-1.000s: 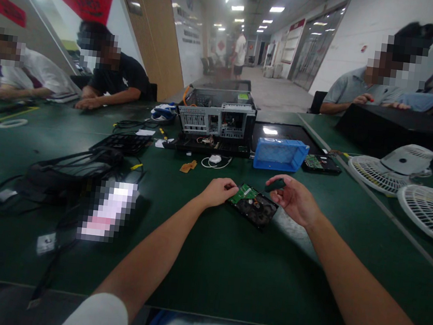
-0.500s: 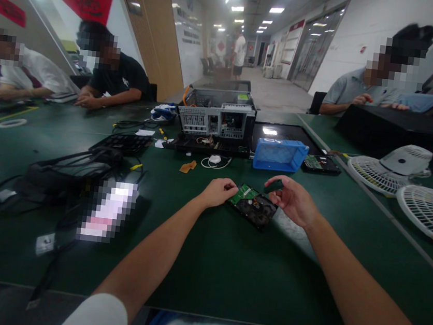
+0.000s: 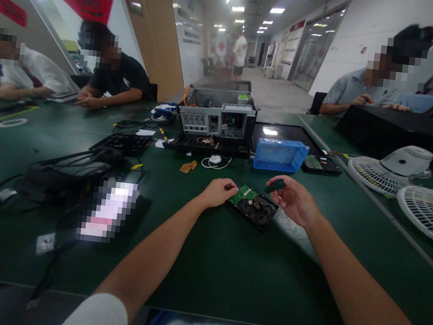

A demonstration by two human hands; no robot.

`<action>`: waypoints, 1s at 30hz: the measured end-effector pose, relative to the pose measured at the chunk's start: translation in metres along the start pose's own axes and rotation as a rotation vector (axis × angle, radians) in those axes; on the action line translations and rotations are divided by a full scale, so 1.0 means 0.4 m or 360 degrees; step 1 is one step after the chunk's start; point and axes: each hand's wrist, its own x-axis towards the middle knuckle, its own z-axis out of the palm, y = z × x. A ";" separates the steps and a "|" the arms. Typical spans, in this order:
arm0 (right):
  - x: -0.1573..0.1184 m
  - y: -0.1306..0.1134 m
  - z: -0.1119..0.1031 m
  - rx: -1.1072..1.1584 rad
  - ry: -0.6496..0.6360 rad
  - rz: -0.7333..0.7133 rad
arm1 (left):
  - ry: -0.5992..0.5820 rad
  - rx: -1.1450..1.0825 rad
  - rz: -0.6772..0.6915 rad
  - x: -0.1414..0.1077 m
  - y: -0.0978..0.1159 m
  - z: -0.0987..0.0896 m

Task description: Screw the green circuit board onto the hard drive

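A hard disk drive (image 3: 254,206) lies in front of me with its green circuit board facing up. At its left end, my left hand (image 3: 220,192) grips the corner between thumb and fingers. My right hand (image 3: 294,198) hovers by the drive's right end, fingers curved and apart, with nothing visible in it. Beyond the hands stand an open computer case (image 3: 217,118) and a blue plastic bin (image 3: 281,156) tipped on its side. Beside the bin is a second hard disk drive (image 3: 321,164).
To the left lie a black bag-like bundle with straps (image 3: 72,175), a lit phone (image 3: 109,210) and cables. White fan guards (image 3: 380,168) rest at the right. A brown scrap (image 3: 188,166) and a white cable (image 3: 215,160) lie before the case. Other people sit around the green table (image 3: 227,273).
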 end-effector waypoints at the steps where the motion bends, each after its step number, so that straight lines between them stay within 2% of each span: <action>1: 0.000 0.000 0.000 -0.0003 0.0002 0.0004 | -0.0003 0.0000 -0.0002 0.000 0.001 0.000; 30: 0.004 0.007 -0.009 0.0017 0.0006 0.0019 | 0.0027 0.0020 -0.0015 0.002 -0.004 0.003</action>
